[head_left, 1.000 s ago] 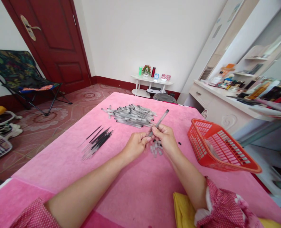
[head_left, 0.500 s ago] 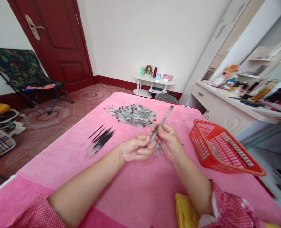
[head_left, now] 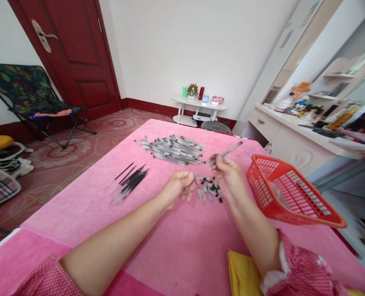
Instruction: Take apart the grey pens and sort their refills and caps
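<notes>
Over the middle of the pink cloth, my right hand [head_left: 230,174] pinches a slim translucent grey pen [head_left: 231,148] that slants up to the right. My left hand [head_left: 177,187] is closed on a small translucent pen cap [head_left: 195,175], slightly blurred. Between and below the hands lies a loose heap of clear caps and short black pieces [head_left: 210,188]. Behind them spreads a big pile of grey pens [head_left: 176,150]. Left of my left hand, thin black refills [head_left: 134,181] lie side by side.
A red plastic basket [head_left: 262,197] stands right of my right hand with something pale inside. By my right forearm lies a folded yellow cloth [head_left: 244,273]. The pink tablecloth [head_left: 170,255] covers the table. A cluttered white dresser [head_left: 296,144] stands beyond the right side.
My hands, together on one pen before, have moved apart. The pen went right with my right hand, the cap came off into my left. The heap of small pieces is now visible.
</notes>
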A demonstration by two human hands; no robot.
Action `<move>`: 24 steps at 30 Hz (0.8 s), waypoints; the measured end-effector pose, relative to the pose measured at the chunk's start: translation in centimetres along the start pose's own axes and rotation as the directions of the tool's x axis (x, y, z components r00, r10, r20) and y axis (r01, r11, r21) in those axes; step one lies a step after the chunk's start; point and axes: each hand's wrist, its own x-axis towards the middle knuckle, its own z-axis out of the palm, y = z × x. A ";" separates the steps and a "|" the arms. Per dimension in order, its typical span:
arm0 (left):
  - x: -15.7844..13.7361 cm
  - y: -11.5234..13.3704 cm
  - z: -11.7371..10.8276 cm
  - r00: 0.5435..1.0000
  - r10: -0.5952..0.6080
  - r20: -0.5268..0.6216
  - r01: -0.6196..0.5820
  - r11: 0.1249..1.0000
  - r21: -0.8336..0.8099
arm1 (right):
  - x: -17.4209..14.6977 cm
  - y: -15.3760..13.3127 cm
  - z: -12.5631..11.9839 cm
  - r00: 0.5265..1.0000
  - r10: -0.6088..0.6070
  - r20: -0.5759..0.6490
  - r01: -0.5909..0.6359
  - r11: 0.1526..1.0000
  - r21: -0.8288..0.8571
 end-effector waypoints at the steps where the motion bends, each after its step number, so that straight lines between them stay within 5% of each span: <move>1: 0.1 0.0 -0.1 0.999 -0.044 0.012 0.045 0.996 -0.074 | 0.4 -0.6 -0.5 1.000 -0.017 -0.004 0.017 1.000 0.012; 3: 0.4 -0.2 -0.2 0.997 -0.071 -0.042 0.066 0.992 -0.109 | 0.9 -1.6 -1.4 1.000 -0.002 0.005 0.002 1.000 0.001; 7: 1.3 -1.3 -0.1 0.982 0.038 -0.187 -0.019 0.994 0.104 | 1.1 -1.8 -1.8 0.990 0.136 0.044 -0.133 0.988 -0.075; 12: 1.5 -2.3 0.5 0.994 0.082 -0.079 -0.063 0.973 0.220 | 0.6 -0.8 -1.3 0.955 0.249 0.159 -0.205 0.946 -0.251; 15: 1.4 -1.7 0.2 0.978 0.208 -0.026 -0.192 0.938 0.289 | 0.4 -0.8 -1.2 0.920 0.267 0.288 -0.145 0.912 -0.384; 20: 1.5 0.6 -1.9 0.931 0.265 -0.252 -0.203 0.947 0.248 | 0.2 -0.9 -1.2 0.832 0.296 0.469 0.010 0.837 -0.547; 24: 1.4 1.8 -3.2 0.927 0.258 -0.272 -0.228 0.964 0.137 | 0.0 -0.6 -1.1 0.779 0.353 0.518 0.053 0.787 -0.615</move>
